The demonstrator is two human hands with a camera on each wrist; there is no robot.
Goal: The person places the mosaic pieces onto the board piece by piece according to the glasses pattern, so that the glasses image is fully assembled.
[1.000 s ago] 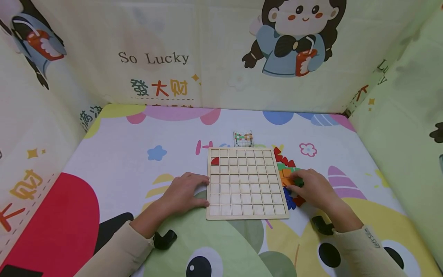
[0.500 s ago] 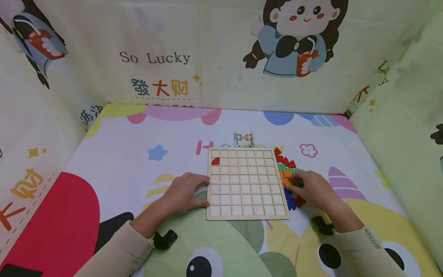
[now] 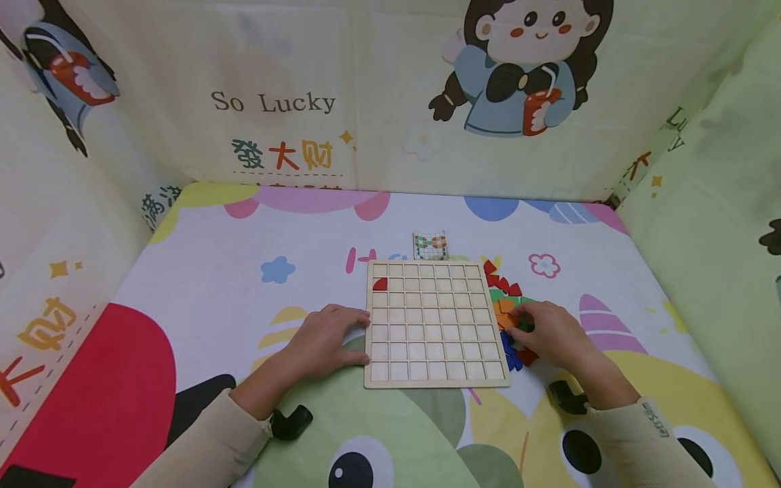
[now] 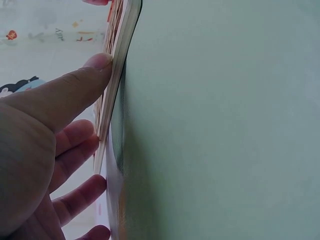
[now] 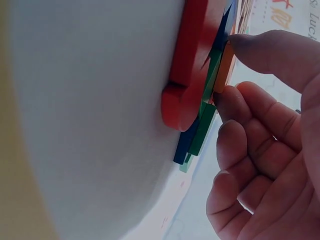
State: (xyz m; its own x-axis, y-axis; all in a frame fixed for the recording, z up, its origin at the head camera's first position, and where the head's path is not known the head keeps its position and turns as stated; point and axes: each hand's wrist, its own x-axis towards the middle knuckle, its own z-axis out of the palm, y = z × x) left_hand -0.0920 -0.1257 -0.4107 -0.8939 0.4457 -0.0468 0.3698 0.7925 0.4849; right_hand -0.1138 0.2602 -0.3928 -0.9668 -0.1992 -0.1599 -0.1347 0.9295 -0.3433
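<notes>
A square wooden grid board lies flat on the table. One red quarter-round piece sits in a left-column cell of its second row. My left hand rests at the board's left edge, thumb and fingertips touching the rim, the fingers spread in the left wrist view. Right of the board, my right hand is over a pile of coloured pieces. Its thumb and index finger pinch an orange block by the ends. Red pieces, green pieces and blue pieces lie around it.
Behind the board a small pattern card shows a bow-tie design on a grid. Several red pieces trail along the board's upper right edge. A printed cloth covers the table, with printed sheets enclosing its back and sides.
</notes>
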